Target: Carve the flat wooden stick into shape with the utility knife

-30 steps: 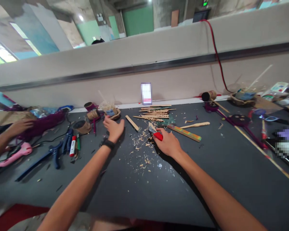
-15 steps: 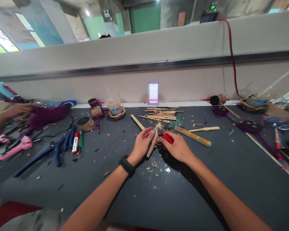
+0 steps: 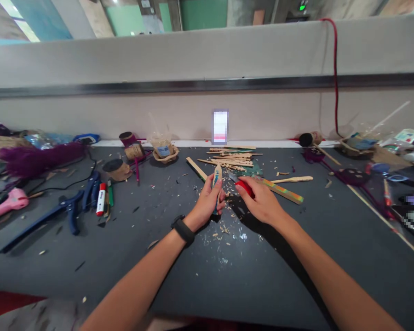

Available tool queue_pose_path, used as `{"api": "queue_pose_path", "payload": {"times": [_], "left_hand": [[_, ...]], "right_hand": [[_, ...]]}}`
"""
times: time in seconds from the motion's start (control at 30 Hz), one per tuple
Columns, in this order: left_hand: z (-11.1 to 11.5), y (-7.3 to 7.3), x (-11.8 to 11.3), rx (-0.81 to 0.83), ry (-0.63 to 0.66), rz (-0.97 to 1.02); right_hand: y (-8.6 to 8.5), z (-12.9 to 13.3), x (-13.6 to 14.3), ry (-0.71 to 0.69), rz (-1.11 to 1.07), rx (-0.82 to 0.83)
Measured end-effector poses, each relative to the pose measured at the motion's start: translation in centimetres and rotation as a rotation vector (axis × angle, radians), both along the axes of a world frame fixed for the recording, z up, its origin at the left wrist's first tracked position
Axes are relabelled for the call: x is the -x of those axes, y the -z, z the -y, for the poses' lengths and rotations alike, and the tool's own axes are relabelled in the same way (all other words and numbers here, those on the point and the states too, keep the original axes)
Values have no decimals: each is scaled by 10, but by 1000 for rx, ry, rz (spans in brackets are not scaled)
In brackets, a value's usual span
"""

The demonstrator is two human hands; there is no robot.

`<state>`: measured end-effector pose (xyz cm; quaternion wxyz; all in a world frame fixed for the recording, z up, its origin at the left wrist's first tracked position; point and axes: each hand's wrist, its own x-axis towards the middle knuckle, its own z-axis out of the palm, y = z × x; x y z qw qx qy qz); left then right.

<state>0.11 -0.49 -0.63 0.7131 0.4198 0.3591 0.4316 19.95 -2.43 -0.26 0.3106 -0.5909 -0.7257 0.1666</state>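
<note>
Knife [image 3: 244, 187] moved off stick [image 3: 217, 174]; shavings [image 3: 223, 229] litter dark tabletop [image 3: 200, 294], pale partition [image 3: 124, 115] behind.

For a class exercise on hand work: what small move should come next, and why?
Probably bring the red-handled knife in the right hand to the wooden piece in the left hand: both are held, but the blade stands apart from it, and shavings lie nearby.

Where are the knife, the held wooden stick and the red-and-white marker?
Red-handled knife [image 3: 245, 185], head view: on its handle.
Wooden stick [image 3: 218, 174], head view: its upper end.
Red-and-white marker [image 3: 101, 199], head view: its white barrel.
</note>
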Motion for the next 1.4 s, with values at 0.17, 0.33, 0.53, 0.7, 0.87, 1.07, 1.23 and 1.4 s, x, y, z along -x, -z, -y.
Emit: {"api": "queue_pose_path", "payload": {"times": [0.17, 0.33, 0.53, 0.7, 0.87, 1.07, 1.23, 1.4], "left_hand": [[-5, 0, 4, 242, 150, 70], [-4, 3, 1, 210, 42, 135], [-1, 2, -1, 105, 18, 146], [-1, -1, 0, 116, 19, 185], [-1, 1, -3, 88, -22, 141], [-1, 8, -4, -97, -23, 42], [-1, 5, -1, -95, 38, -17], [4, -3, 0, -26, 97, 5]], "right_hand": [[-5, 1, -1, 13, 85, 8], [-6, 0, -2, 39, 69, -7], [-9, 0, -3, 1, 101, -27], [-13, 2, -4, 35, 94, -52], [-14, 4, -3, 41, 77, -91], [-13, 4, -3, -2, 105, -54], [-12, 2, -5, -89, 78, -16], [-13, 4, -3, -160, 24, 19]]}}
